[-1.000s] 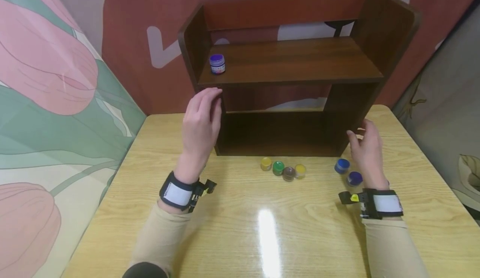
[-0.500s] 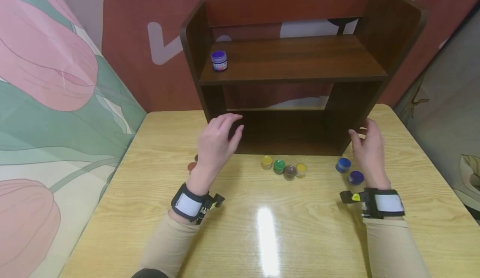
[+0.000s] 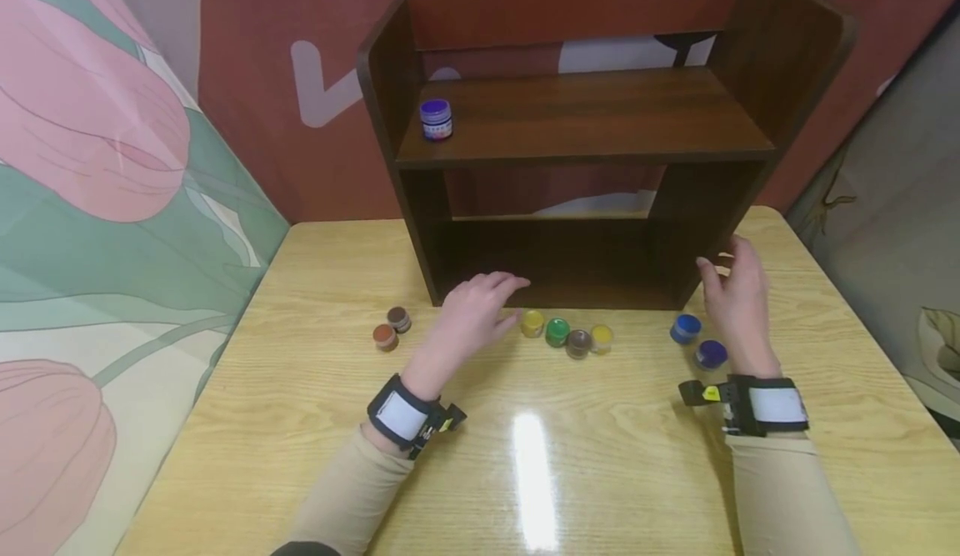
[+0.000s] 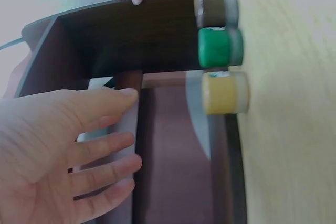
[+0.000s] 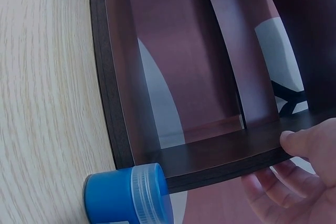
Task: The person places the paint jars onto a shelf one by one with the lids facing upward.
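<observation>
My left hand (image 3: 472,310) is in front of the shelf's lower level with fingers spread and nothing held. Its fingertips are close to a yellow paint jar (image 3: 532,323), which stands beside a green paint jar (image 3: 557,333), a grey-brown jar (image 3: 578,344) and another yellow jar (image 3: 602,339). My right hand (image 3: 738,306) grips the right side panel of the dark wooden shelf (image 3: 585,114), thumb on the inner side and fingers outside, as the right wrist view shows. A purple paint jar (image 3: 437,120) stands at the left of the upper board.
By my right wrist are a blue jar (image 3: 686,329) and a dark blue jar (image 3: 710,355). An orange-brown jar (image 3: 385,338) and a dark brown jar (image 3: 399,319) stand left of my left hand. All rest on the light wooden table (image 3: 600,456). Patterned cloth hangs behind.
My left hand has moved from the shelf's left side down and to the right, towards the yellow jar, uncovering the two brown jars. The right hand has stayed at the side panel.
</observation>
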Action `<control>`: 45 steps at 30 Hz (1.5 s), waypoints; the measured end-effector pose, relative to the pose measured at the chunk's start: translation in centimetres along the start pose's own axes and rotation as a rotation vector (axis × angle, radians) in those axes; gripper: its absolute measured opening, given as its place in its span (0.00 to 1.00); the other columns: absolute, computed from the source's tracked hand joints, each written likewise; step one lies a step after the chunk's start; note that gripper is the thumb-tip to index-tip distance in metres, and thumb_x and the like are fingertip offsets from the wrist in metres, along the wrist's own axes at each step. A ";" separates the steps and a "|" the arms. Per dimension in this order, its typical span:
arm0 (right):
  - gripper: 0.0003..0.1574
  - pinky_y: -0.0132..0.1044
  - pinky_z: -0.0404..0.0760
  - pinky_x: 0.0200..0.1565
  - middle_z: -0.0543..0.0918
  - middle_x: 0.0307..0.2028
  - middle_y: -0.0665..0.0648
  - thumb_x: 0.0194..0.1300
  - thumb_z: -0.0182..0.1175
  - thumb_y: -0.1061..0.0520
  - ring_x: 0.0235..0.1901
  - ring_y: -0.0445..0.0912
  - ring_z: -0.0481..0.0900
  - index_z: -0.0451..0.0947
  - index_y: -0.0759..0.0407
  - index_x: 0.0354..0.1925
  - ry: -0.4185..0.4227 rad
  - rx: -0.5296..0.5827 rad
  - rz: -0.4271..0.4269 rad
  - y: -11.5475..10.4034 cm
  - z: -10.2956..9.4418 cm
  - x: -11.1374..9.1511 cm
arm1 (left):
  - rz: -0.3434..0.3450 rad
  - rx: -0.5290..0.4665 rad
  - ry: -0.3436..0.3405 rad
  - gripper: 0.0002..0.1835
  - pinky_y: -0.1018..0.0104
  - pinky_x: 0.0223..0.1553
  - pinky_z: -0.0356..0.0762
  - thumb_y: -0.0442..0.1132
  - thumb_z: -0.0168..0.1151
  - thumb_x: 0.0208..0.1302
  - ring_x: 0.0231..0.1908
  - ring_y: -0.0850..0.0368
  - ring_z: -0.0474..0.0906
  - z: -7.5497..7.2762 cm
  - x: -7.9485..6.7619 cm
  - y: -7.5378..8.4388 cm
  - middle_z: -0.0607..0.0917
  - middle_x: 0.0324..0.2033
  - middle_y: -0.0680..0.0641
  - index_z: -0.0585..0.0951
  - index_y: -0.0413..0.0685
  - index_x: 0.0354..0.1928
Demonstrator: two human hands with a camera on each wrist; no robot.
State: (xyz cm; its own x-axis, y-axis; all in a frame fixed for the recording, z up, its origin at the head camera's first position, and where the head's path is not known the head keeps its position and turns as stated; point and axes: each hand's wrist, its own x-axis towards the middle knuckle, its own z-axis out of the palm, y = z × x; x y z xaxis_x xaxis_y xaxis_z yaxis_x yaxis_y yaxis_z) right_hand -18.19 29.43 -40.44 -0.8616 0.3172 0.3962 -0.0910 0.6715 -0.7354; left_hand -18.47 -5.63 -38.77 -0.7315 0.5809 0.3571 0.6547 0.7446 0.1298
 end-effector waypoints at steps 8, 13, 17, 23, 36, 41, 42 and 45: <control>0.29 0.62 0.77 0.52 0.74 0.57 0.72 0.73 0.51 0.55 0.55 0.65 0.75 0.63 0.69 0.66 -0.001 -0.009 0.018 -0.1 -0.2 0.1 | -0.001 -0.084 -0.205 0.33 0.57 0.59 0.77 0.44 0.69 0.59 0.59 0.50 0.76 2.0 0.0 0.4 0.78 0.62 0.46 0.72 0.51 0.67; 0.29 0.62 0.77 0.52 0.74 0.57 0.72 0.73 0.51 0.54 0.56 0.64 0.75 0.63 0.69 0.65 -0.010 -0.011 0.017 -0.2 -0.1 0.0 | -0.011 -0.044 -0.230 0.32 0.59 0.58 0.77 0.45 0.68 0.60 0.57 0.51 0.77 2.9 -0.1 0.8 0.80 0.60 0.46 0.74 0.50 0.66; 0.30 0.62 0.77 0.52 0.73 0.57 0.71 0.73 0.50 0.53 0.56 0.64 0.74 0.63 0.68 0.66 -0.014 -0.011 0.017 -0.3 0.0 0.0 | -0.005 0.000 -0.219 0.30 0.59 0.56 0.78 0.45 0.68 0.60 0.55 0.50 0.78 3.2 -0.1 1.1 0.80 0.58 0.46 0.75 0.48 0.65; 0.30 0.62 0.77 0.53 0.73 0.58 0.71 0.73 0.50 0.54 0.56 0.64 0.74 0.63 0.68 0.66 -0.021 -0.008 0.025 -0.3 0.0 0.0 | 0.008 0.011 -0.253 0.29 0.60 0.55 0.79 0.43 0.68 0.60 0.56 0.50 0.78 3.4 0.0 1.5 0.80 0.60 0.46 0.75 0.48 0.64; 0.30 0.62 0.77 0.54 0.73 0.58 0.71 0.73 0.51 0.54 0.57 0.64 0.74 0.63 0.67 0.66 -0.022 -0.010 0.026 -0.3 -0.1 0.0 | 0.047 -0.063 -0.277 0.19 0.64 0.57 0.77 0.33 0.57 0.68 0.56 0.51 0.79 4.5 0.0 1.5 0.80 0.58 0.42 0.76 0.42 0.61; 0.30 0.62 0.77 0.54 0.73 0.58 0.71 0.72 0.51 0.54 0.57 0.64 0.74 0.63 0.67 0.67 -0.023 -0.012 0.028 -0.3 0.0 0.0 | 0.044 -0.086 -0.261 0.14 0.69 0.50 0.80 0.31 0.55 0.69 0.49 0.55 0.81 4.7 0.0 1.5 0.82 0.50 0.44 0.78 0.42 0.55; 0.30 0.62 0.77 0.54 0.73 0.58 0.71 0.72 0.51 0.54 0.57 0.64 0.74 0.63 0.67 0.66 -0.022 -0.012 0.028 -0.2 0.0 0.0 | 0.045 -0.083 -0.255 0.13 0.70 0.48 0.81 0.31 0.55 0.69 0.47 0.56 0.81 4.7 0.1 1.5 0.82 0.47 0.45 0.77 0.42 0.53; 0.30 0.62 0.77 0.54 0.73 0.58 0.71 0.73 0.51 0.54 0.57 0.64 0.74 0.63 0.67 0.66 -0.021 -0.011 0.026 -0.2 0.0 0.0 | 0.043 -0.073 -0.228 0.09 0.73 0.41 0.81 0.30 0.56 0.68 0.41 0.59 0.79 4.7 0.1 1.3 0.80 0.41 0.47 0.76 0.43 0.48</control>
State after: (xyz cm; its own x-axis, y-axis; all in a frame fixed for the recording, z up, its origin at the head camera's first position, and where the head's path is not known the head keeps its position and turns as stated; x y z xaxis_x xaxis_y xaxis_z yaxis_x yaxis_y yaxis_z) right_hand -18.19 29.35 -40.27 -0.8741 0.3206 0.3648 -0.0628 0.6701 -0.7396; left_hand -18.55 -3.07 -42.96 -0.7214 0.6768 0.1468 0.6921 0.6968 0.1884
